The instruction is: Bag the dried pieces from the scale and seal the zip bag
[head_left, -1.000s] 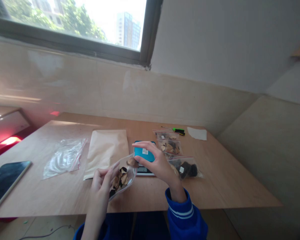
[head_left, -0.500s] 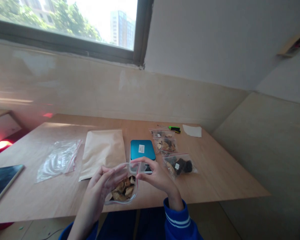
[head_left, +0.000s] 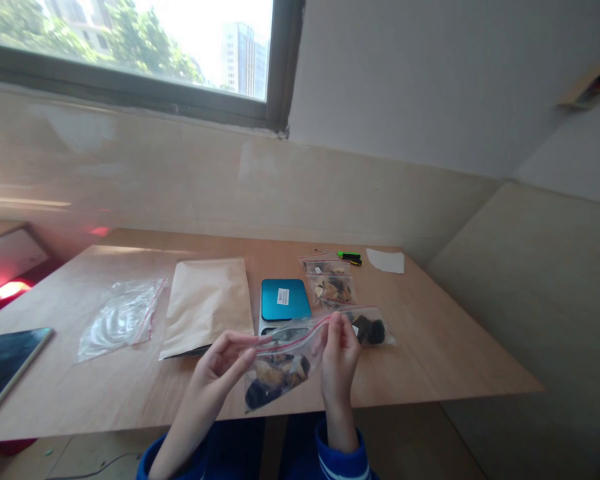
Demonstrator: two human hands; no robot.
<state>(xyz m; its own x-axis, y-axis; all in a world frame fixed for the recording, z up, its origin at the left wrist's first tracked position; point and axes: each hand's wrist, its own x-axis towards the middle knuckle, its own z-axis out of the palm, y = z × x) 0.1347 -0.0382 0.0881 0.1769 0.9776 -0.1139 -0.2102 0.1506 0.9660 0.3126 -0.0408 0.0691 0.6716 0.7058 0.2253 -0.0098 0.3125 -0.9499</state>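
Zip bag (head_left: 280,363) pinched at red seal by left hand (head_left: 225,357) and right hand (head_left: 339,353), nearside of scale (head_left: 284,303).
Press seal flat end to end, fingers closed tight, contents kept low.

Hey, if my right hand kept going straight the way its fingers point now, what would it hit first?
Probably the filled bag of dark pieces lying just beyond your right hand, which grips the zip bag; depth is hard to judge.

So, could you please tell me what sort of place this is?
Probably a makeshift sample-packing bench by a window: a small scale on the plywood table, filled zip bags, and both hands pinching another zip bag.
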